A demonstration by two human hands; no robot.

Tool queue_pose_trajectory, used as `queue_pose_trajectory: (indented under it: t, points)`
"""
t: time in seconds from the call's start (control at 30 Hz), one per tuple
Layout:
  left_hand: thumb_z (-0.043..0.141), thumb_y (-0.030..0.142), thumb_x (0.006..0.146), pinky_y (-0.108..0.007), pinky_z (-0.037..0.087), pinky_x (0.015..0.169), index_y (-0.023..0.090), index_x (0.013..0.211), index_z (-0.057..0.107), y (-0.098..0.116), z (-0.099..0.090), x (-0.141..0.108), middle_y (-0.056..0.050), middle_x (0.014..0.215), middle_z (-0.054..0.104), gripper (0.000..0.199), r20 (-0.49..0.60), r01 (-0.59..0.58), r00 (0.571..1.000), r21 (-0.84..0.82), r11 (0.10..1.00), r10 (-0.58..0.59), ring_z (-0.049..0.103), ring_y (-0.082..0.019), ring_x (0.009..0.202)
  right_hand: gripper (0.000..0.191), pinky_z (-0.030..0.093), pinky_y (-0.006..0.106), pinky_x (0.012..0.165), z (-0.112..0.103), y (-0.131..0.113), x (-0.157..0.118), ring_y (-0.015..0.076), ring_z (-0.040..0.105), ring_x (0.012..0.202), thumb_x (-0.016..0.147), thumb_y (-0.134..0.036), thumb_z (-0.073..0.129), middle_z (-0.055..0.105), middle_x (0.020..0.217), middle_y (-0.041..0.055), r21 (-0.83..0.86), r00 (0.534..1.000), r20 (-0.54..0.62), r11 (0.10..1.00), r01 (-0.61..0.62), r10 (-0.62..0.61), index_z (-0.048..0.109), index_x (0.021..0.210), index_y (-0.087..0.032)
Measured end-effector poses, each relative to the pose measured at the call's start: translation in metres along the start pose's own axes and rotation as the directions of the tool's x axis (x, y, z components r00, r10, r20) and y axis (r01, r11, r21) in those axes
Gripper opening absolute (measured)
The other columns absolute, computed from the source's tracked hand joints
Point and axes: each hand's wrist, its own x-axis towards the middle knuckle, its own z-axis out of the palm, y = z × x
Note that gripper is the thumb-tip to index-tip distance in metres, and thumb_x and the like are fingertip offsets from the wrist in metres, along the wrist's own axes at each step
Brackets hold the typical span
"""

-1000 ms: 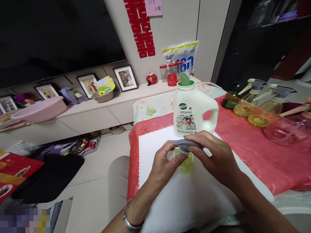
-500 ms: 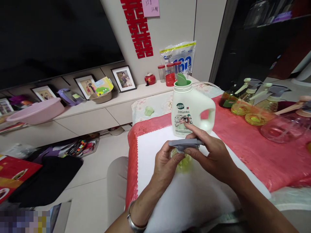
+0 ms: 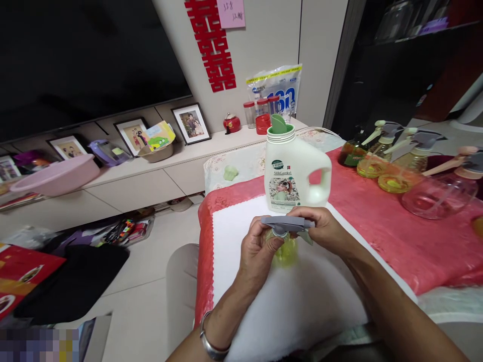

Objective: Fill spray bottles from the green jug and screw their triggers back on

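Observation:
Low over the white cloth (image 3: 241, 261), a spray bottle (image 3: 286, 254) with yellow liquid stands between my hands. Its grey trigger sprayer head (image 3: 283, 222) sits on top. My left hand (image 3: 257, 254) is wrapped round the bottle's neck, thumb in front. My right hand (image 3: 328, 229) grips the nozzle end of the sprayer head, with the fingers partly hidden behind it. Just behind them stands a pale green detergent jug (image 3: 302, 173), upright and uncapped, with a green spout in its mouth.
Several spray bottles (image 3: 394, 183) stand on the red table cover (image 3: 377, 221) to the right. A pale green cap-like piece (image 3: 231, 173) lies on the flowered cloth at the back left. Behind is a low cabinet (image 3: 158, 178) with a pink basin (image 3: 56, 176) and framed photos.
My right hand has shifted from the near side of the sprayer head to its nozzle end, the raised index finger now curled in. My left hand has kept its hold on the bottle.

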Motion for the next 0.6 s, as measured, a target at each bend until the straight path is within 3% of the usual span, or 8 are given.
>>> queue_pose_trajectory:
  t: [0.23,0.43,0.6]
  points:
    - [0.075,0.036,0.086,-0.029,0.052,0.082,0.025,0.104,0.067,-0.001,0.005,-0.001,0.000,0.097,0.061,0.022,-0.022,-0.081,0.997,-0.017,0.997,0.080,0.063,-0.016,0.087,0.022,0.050,0.016,0.070,0.007,0.000,0.002,0.0084,0.056,0.075,0.088,-0.028,0.062,0.057,0.085,0.0041,0.004,0.999,0.023,0.999,0.045,-0.045,0.068,0.098,-0.010]
    - [0.066,0.029,0.094,-0.031,0.049,0.090,0.024,0.106,0.064,-0.001,0.007,-0.006,-0.003,0.103,0.062,0.013,-0.038,-0.163,0.986,0.055,0.985,0.165,0.060,-0.017,0.097,0.024,0.050,0.018,0.072,0.007,0.007,0.001,0.0100,0.057,0.085,0.096,-0.033,0.063,0.057,0.098,0.0059,-0.058,0.993,0.040,0.992,0.110,-0.108,0.072,0.110,-0.015]
    - [0.064,0.033,0.095,-0.034,0.048,0.093,0.024,0.105,0.064,-0.004,0.005,-0.006,-0.004,0.105,0.061,0.013,-0.067,-0.201,0.975,0.143,0.969,0.212,0.058,-0.020,0.101,0.032,0.051,0.019,0.072,0.009,0.008,0.000,0.0119,0.059,0.090,0.095,-0.040,0.069,0.057,0.106,0.0082,-0.069,0.991,0.027,0.989,0.133,-0.131,0.070,0.114,-0.014]
